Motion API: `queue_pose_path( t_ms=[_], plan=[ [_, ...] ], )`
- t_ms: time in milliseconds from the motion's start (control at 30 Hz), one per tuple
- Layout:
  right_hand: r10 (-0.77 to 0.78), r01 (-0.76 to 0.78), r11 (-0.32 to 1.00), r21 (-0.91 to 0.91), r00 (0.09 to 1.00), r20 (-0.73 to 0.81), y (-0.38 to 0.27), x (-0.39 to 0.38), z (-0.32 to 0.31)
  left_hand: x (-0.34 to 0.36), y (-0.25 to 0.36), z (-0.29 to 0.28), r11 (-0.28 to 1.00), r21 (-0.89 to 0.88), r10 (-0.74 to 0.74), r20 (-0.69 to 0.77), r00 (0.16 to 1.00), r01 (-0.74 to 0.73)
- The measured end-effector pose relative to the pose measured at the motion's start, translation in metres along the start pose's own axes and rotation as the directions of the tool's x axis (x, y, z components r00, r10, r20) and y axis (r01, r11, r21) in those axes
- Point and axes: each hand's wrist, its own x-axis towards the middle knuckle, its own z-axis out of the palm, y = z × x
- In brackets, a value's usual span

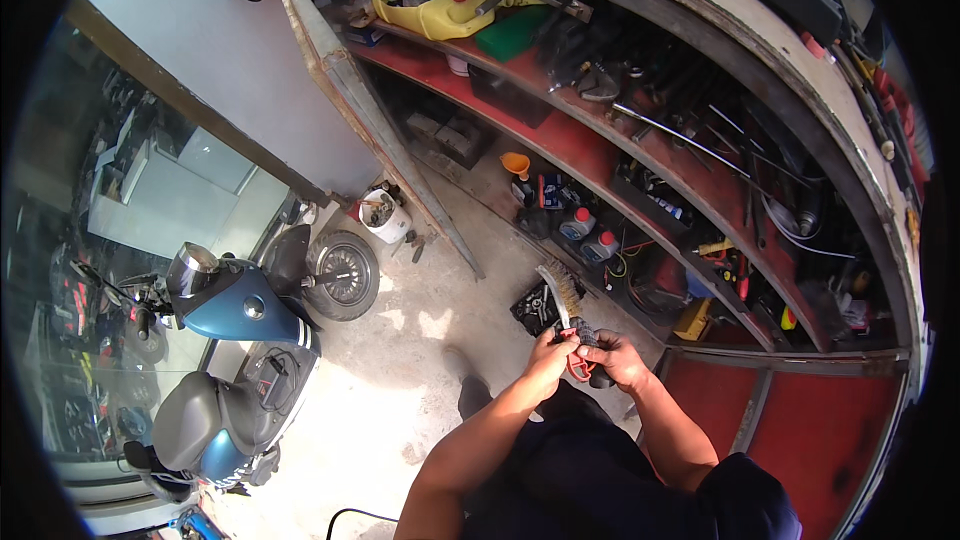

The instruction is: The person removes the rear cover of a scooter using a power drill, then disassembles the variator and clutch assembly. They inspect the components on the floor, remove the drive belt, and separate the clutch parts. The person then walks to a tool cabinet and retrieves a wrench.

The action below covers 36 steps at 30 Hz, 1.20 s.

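Wire brush (562,292) gripped by left hand (549,351) and right hand (617,359)

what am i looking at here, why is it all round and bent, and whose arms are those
This is one picture from a wide fisheye camera worn on a person's head, looking down, so straight edges curve toward the rim. There is no machine: the two bare forearms rising from the lower edge belong to the wearer.

The left hand and the right hand meet in front of the body and together hold a wire brush with a red handle, bristles pointing up. Both hands are closed around the handle end.

To the right stands a workbench with red shelves crowded with tools, bottles, an orange funnel and a yellow jug. On the concrete floor to the left is a parked blue motorcycle, and a white bucket sits by the wall.
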Motion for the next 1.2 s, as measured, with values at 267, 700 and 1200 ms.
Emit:
queue_pose_path(
  t_ms=[267,700,1200],
  plan=[
    [0.012,-0.046,0.97,-0.237,0.989,-0.144,0.021,-0.003,0.028,-0.03,0.017,-0.057,0.979,-0.015,0.192,-0.291,0.937,-0.205],
    [0.244,-0.674,0.363,-0.643,0.735,-0.633,0.175,-0.088,0.021,-0.167,0.083,-0.214,0.948,-0.199,0.126,-0.479,0.869,-0.247],
    [0.261,-0.758,0.335,-0.56,0.646,-0.718,0.262,-0.159,0.026,-0.203,0.098,-0.225,0.991,-0.078,0.059,-0.458,0.887,-0.107]
  ],
)
